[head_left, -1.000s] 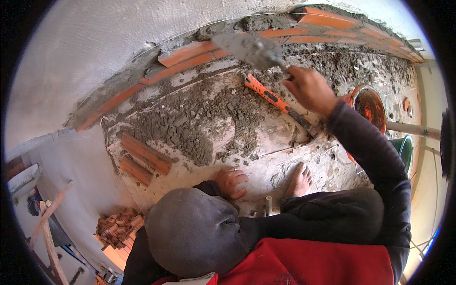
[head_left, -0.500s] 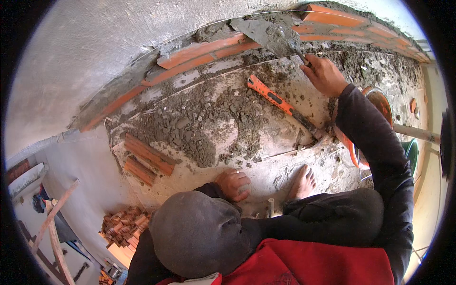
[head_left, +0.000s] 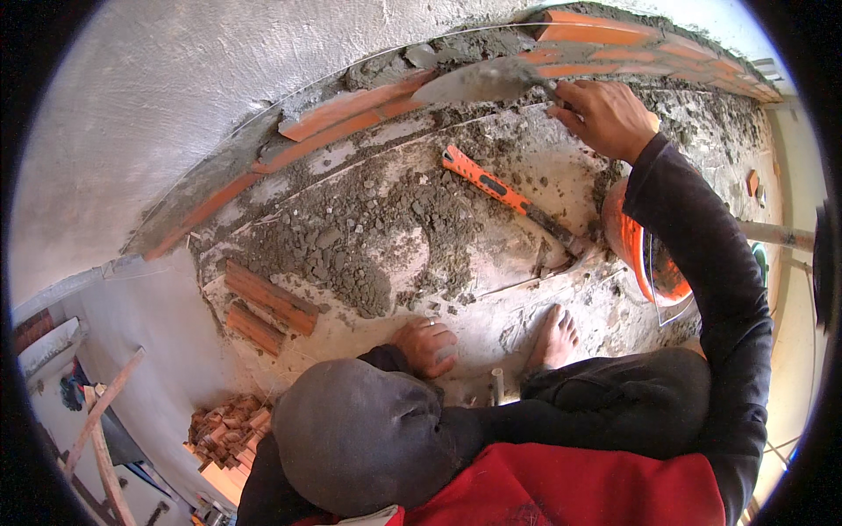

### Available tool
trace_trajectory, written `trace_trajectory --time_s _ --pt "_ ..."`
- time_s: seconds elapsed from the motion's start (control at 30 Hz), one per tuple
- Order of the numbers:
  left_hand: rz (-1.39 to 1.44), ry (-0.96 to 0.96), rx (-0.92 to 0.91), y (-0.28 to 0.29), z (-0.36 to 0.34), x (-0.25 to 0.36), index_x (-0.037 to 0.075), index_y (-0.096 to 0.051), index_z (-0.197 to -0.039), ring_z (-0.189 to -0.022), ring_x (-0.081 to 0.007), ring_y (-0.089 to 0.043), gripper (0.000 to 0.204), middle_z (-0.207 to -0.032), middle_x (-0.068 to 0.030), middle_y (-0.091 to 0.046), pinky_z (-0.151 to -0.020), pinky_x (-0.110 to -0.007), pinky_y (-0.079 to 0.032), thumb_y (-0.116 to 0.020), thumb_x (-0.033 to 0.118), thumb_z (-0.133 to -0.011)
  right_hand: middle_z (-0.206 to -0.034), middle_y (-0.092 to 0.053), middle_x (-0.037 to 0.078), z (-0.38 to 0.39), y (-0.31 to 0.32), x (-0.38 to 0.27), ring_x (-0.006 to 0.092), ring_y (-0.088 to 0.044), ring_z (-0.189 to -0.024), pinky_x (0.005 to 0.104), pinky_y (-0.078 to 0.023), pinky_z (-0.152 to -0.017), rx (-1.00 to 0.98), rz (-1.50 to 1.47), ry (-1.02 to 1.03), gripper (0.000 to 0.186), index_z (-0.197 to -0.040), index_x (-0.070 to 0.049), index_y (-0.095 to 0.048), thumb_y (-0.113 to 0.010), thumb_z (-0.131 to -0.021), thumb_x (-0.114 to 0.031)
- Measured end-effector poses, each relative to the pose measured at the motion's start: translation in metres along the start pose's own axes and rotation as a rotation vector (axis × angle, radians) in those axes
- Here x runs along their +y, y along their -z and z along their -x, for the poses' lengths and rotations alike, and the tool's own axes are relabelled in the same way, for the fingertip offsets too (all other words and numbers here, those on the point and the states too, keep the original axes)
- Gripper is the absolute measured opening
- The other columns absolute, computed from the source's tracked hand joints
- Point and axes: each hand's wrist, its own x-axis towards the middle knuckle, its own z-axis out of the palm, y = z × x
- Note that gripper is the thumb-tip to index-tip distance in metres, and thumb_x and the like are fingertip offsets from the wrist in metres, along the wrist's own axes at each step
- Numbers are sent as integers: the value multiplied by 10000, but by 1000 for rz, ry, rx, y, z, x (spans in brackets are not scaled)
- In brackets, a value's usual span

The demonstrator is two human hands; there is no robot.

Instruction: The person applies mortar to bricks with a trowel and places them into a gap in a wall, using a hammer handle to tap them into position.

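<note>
My right hand (head_left: pixel 605 118) is closed around the handle of a trowel (head_left: pixel 478 81). The mortar-smeared blade is tilted against the front edge of a low brick wall (head_left: pixel 351 111). Grey wet mortar (head_left: pixel 412 61) lies along the top of the wall behind the blade, next to a taut string line. My left hand (head_left: pixel 425 344), with a ring on one finger, rests low by my leg. Its fingers are curled, with nothing seen in them; the palm side is hidden. A hammer with an orange and black handle (head_left: pixel 487 182) lies on the floor below the trowel.
An orange bucket (head_left: pixel 624 232) stands under my right forearm. Crumbled mortar (head_left: pixel 351 250) is strewn along the wall's foot. Loose bricks (head_left: pixel 272 294) lie at left, with a brick pile (head_left: pixel 230 428) further down. My bare foot (head_left: pixel 554 337) and a short upright pipe (head_left: pixel 498 386) are close by.
The trowel blade has swung down from the wall top to its front edge and turned more edge-on. Mortar now shows where the blade was. My left hand stays low.
</note>
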Motion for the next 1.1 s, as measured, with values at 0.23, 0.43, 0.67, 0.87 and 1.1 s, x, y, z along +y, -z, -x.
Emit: trace_trajectory --time_s 0.23,0.43,0.67,0.87,1.1 --pt "5 -74 58 8 -4 4 78 -620 -895 -788 -311 -600 240 -831 -96 -606 -700 -418 -487 -683 266 -759 -855 -637 166 24 2 69 392 -614 -791 485 -463 -674 -13 118 -148 269 -1026 -74 -591 -565 -949 -331" --pt "46 -65 30 3 -2 -3 98 -638 -894 -795 -315 -617 232 -861 -95 -635 -702 -420 -497 -692 269 -746 -857 -650 188 44 37 88 412 -615 -844 514 -459 -709 -66 212 -214 296 -1060 -77 -609 -576 -931 -341" --pt "38 -111 88 4 -5 -1 90 -651 -874 -782 -332 -623 214 -833 -112 -635 -683 -423 -517 -687 269 -763 -791 -627 228 64 74 -18 422 -623 -800 503 -472 -679 -258 6 -354 306 -937 -4 -594 -574 -935 -309" --pt "69 -41 33 -8 -4 -2 80 -647 -873 -784 -335 -625 235 -829 -116 -633 -667 -426 -519 -680 286 -763 -621 -517 73 79 -5 -144 224 -520 -503 359 -438 -475 -136 -1427 -1083 349 -867 -52 -534 -466 -1008 -363" --pt "-4 -128 84 -11 -8 -3 102 -628 -862 -751 -306 -624 220 -809 -87 -635 -642 -419 -501 -675 280 -741 -636 -446 7 -14 -93 -193 155 -437 -487 331 -394 -443 657 -2285 -1143 332 -867 -138 -463 -398 -1004 -433"
